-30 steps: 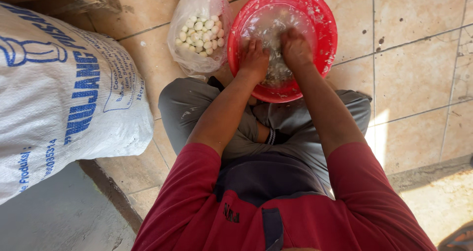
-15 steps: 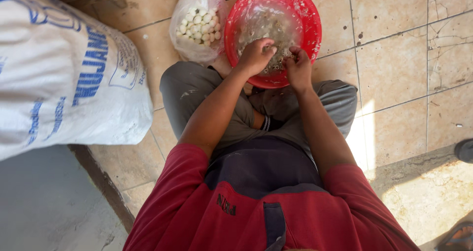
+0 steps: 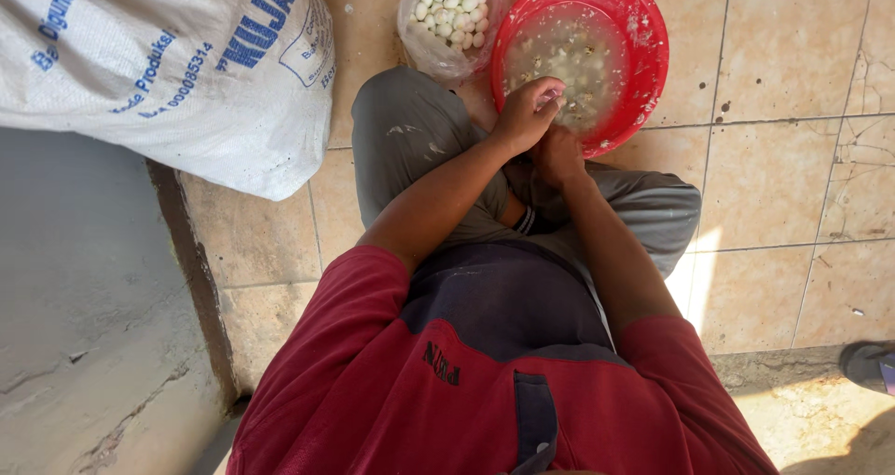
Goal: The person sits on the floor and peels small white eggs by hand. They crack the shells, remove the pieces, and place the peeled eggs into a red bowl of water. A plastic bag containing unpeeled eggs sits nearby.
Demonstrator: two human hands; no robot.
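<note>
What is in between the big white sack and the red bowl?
In the head view, a clear plastic bag of small white round pieces sits between the big white sack and the red bowl, right against the bowl's rim.

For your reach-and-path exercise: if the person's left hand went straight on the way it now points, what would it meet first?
Probably the pale pieces in cloudy water inside the red basin; the left hand already hangs over its near rim.

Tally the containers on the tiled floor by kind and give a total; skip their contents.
Red basin: 1
Clear plastic bag of small white pieces: 1
Large white woven sack: 1
Total: 3
The left hand and right hand meet at the basin's near rim.
</note>
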